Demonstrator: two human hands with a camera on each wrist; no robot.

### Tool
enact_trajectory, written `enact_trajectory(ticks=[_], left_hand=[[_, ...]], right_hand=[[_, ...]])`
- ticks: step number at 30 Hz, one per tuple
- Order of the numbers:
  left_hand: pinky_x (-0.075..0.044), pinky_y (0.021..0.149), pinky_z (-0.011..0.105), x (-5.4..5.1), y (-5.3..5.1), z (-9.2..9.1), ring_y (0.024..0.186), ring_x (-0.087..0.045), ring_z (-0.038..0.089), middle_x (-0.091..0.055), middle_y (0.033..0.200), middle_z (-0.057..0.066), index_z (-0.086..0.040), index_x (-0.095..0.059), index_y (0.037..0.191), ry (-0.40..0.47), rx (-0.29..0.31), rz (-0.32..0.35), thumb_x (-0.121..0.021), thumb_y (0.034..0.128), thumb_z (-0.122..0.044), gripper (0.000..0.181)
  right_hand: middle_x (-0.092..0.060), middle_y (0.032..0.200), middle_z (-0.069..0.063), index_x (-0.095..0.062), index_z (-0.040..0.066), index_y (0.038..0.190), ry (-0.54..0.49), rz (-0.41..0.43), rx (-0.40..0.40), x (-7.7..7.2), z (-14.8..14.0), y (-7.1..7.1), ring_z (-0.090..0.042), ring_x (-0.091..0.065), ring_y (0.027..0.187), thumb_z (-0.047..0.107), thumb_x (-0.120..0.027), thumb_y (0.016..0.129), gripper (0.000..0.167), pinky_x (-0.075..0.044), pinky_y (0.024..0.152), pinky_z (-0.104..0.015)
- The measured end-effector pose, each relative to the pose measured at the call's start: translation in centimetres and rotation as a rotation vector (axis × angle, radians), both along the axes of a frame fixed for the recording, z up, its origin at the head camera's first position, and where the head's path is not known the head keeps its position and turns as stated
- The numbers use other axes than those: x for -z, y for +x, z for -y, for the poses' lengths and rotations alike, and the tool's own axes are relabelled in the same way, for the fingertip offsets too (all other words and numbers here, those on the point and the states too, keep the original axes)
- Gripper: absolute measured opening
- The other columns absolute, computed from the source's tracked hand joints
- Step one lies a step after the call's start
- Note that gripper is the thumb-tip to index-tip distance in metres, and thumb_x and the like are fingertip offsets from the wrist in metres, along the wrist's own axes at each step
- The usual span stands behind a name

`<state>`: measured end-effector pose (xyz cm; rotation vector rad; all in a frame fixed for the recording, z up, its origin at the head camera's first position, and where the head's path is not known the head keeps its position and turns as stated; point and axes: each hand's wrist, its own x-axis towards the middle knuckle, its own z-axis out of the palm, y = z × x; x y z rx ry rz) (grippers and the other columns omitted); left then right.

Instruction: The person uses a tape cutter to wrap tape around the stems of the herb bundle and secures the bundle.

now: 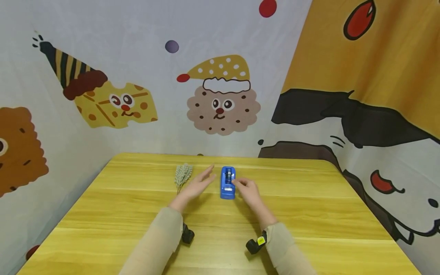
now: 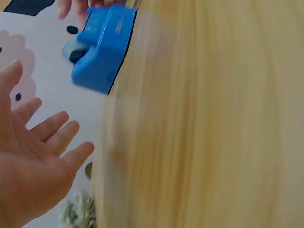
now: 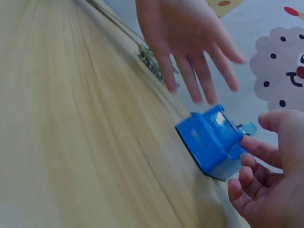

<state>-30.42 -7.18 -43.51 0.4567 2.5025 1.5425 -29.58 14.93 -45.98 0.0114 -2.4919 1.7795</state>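
A blue tape dispenser (image 1: 227,191) stands on the wooden table between the two hands, with a clear roll in its upper part. My left hand (image 1: 198,186) hovers to its left, fingers spread and palm facing it, holding nothing. On the other side is my right hand (image 1: 248,191). In the right wrist view the index finger of the right hand (image 3: 285,175) reaches to the side of the dispenser (image 3: 204,140) near the roll; whether it touches is hard to tell. Its thumb stands apart and the other fingers are loosely bent, with nothing held between them.
A bunch of dried grey-green stems (image 1: 183,174) lies on the table (image 1: 292,202), left of the dispenser and partly behind the left hand. A cloth printed with cartoon figures (image 1: 144,49) hangs behind the table. Each wrist carries a small black camera (image 1: 255,245).
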Motion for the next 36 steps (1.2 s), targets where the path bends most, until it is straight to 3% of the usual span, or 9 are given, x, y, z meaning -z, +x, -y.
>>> enact_trajectory(ticks=[6, 11, 17, 22, 29, 36], left_hand=[[-0.030, 0.107, 0.056, 0.9, -0.2, -1.8, 0.138, -0.033, 0.036, -0.030, 0.155, 0.014, -0.020, -0.025, 0.155, 0.054, 0.034, 0.019, -0.047, 0.1008, -0.043, 0.063], [-0.027, 0.108, 0.056, 1.7, -0.3, -2.5, 0.139, -0.030, 0.037, -0.029, 0.155, 0.014, -0.018, -0.025, 0.155, 0.119, 0.054, 0.063, -0.049, 0.1019, -0.036, 0.061], [-0.027, 0.109, 0.055, 1.9, -0.3, -2.7, 0.139, -0.032, 0.033, -0.032, 0.154, 0.013, -0.020, -0.027, 0.154, 0.122, 0.045, 0.097, -0.051, 0.1007, -0.039, 0.061], [-0.022, 0.109, 0.061, 1.9, -0.6, -2.5, 0.139, -0.031, 0.035, -0.034, 0.153, 0.013, -0.026, -0.030, 0.153, 0.146, 0.053, 0.159, -0.054, 0.0995, -0.038, 0.060], [-0.014, 0.109, 0.065, 2.6, -1.2, -2.2, 0.141, -0.028, 0.033, -0.033, 0.154, 0.008, -0.031, -0.028, 0.153, 0.215, 0.100, 0.206, -0.059, 0.0965, -0.037, 0.065], [-0.015, 0.109, 0.064, 2.4, -1.0, -2.4, 0.140, -0.029, 0.033, -0.033, 0.153, 0.012, -0.030, -0.026, 0.154, 0.254, 0.115, 0.228, -0.068, 0.0908, -0.033, 0.076]], right_hand=[[-0.069, 0.088, -0.012, -0.068, -0.008, 0.108, -0.081, 0.057, 0.018, 0.6, 1.1, 0.7, -0.019, -0.059, 0.070, 0.030, -0.063, 0.093, 0.041, -0.048, 0.059, -0.029], [-0.070, 0.091, -0.013, -0.069, -0.009, 0.104, -0.126, 0.040, 0.001, 1.2, 1.4, 0.9, -0.016, -0.059, 0.073, 0.027, -0.062, 0.093, 0.038, -0.048, 0.062, -0.028], [-0.068, 0.098, -0.015, -0.069, -0.009, 0.104, -0.147, 0.032, -0.021, 1.6, 1.3, 1.0, -0.018, -0.060, 0.080, 0.025, -0.062, 0.094, 0.036, -0.049, 0.068, -0.029], [-0.064, 0.105, -0.016, -0.069, -0.007, 0.108, -0.150, 0.031, -0.029, 1.6, 1.2, 1.1, -0.021, -0.059, 0.088, 0.025, -0.061, 0.095, 0.035, -0.050, 0.072, -0.031], [-0.062, 0.100, -0.011, -0.071, -0.005, 0.104, -0.148, 0.010, -0.031, 1.5, 1.0, 0.9, -0.019, -0.052, 0.086, 0.024, -0.063, 0.093, 0.032, -0.046, 0.069, -0.028], [-0.062, 0.101, -0.010, -0.070, -0.004, 0.106, -0.173, 0.062, -0.058, 1.3, 0.7, 0.7, -0.020, -0.053, 0.088, 0.024, -0.063, 0.093, 0.032, -0.045, 0.072, -0.030]])
